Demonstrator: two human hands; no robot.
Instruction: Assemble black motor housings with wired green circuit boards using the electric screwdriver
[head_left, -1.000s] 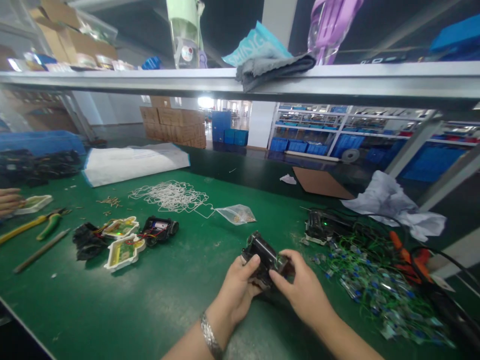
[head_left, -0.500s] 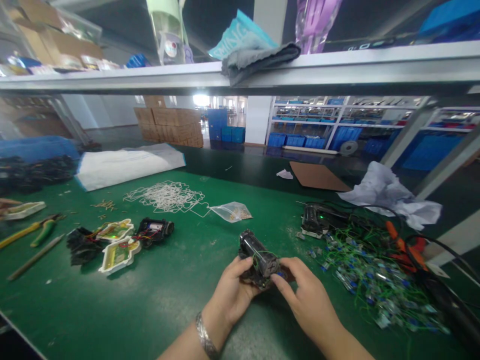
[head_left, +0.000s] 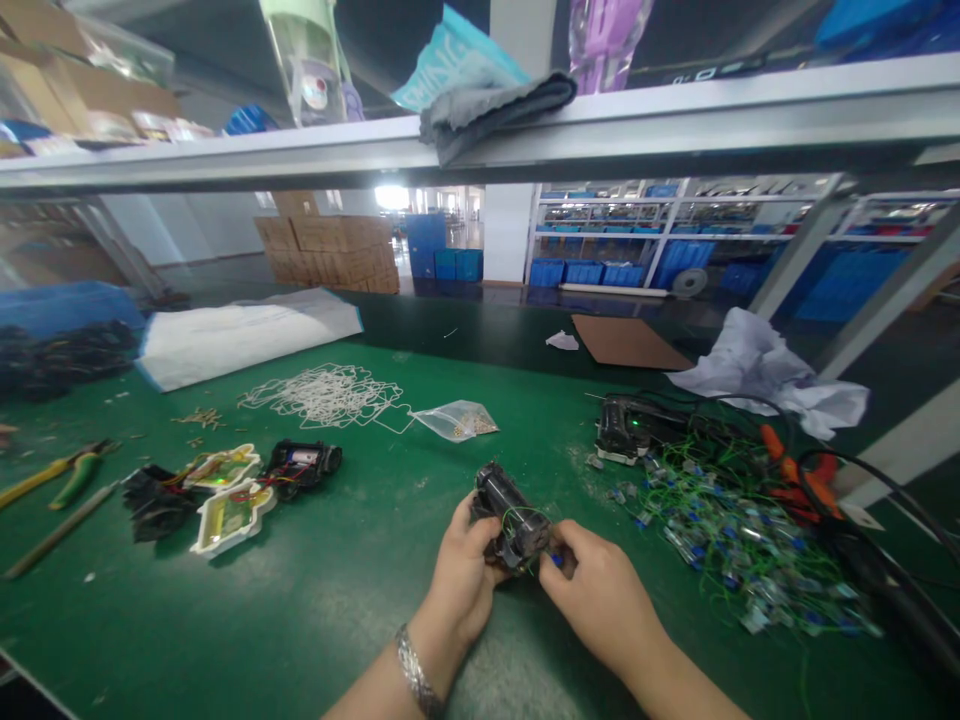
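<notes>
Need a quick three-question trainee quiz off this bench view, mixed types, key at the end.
1. True or false: the left hand holds the black device.
2. The clear bag lies closest to: A) the white cord pile; B) the orange-handled tool; C) the brown board.
3. Fill in: the silver bracelet is worn on the person's ____ arm.

Key: 1 true; 2 A; 3 left.

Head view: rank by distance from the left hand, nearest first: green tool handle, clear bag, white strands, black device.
1. Black device: in the left hand.
2. Clear bag: beyond it.
3. White strands: left of the bag.
4. Green tool handle: far left.
</notes>
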